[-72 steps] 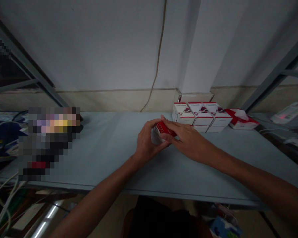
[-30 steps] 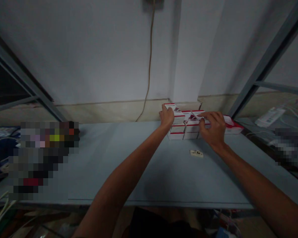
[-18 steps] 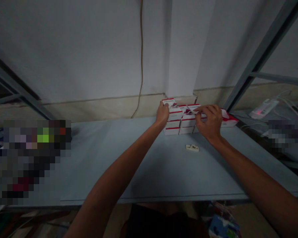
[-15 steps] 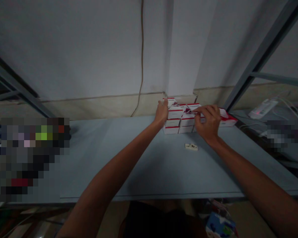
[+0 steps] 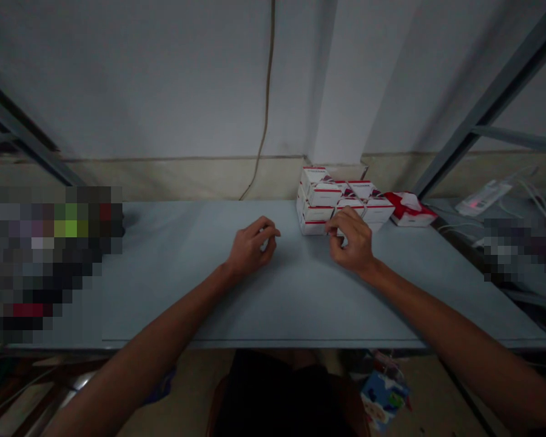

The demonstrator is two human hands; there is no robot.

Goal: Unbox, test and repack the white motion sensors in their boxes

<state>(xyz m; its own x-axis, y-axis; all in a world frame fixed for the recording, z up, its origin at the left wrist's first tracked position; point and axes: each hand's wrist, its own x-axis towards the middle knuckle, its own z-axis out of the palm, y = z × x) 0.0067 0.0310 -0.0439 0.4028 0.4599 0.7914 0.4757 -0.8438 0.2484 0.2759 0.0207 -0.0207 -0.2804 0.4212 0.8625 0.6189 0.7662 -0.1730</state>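
Observation:
My left hand [image 5: 252, 247] hovers over the grey-blue table [image 5: 177, 273], left of the boxes. Its fingers are loosely curled and apart, with nothing visible in them. My right hand [image 5: 352, 241] is in front of a stack of small white boxes [image 5: 318, 212] with red edges. Thumb and fingers come together there in a pinch; whatever they may hold is hidden. One box [image 5: 321, 187] sits on top at the stack's left end. The small pale part seen earlier on the table is out of sight, its spot covered by my right hand.
A red and white tissue pack [image 5: 412, 210] lies right of the stack. A white power strip [image 5: 485, 197] with cables is at the far right. Blurred-out items [image 5: 45, 255] occupy the left end. Metal frame posts [image 5: 486, 103] flank the table, and a cable [image 5: 267, 91] hangs down the wall.
My left hand has let go of the stacked boxes and come back toward me, to the left. My right hand has moved left and nearer, off the stack. The view has shifted slightly.

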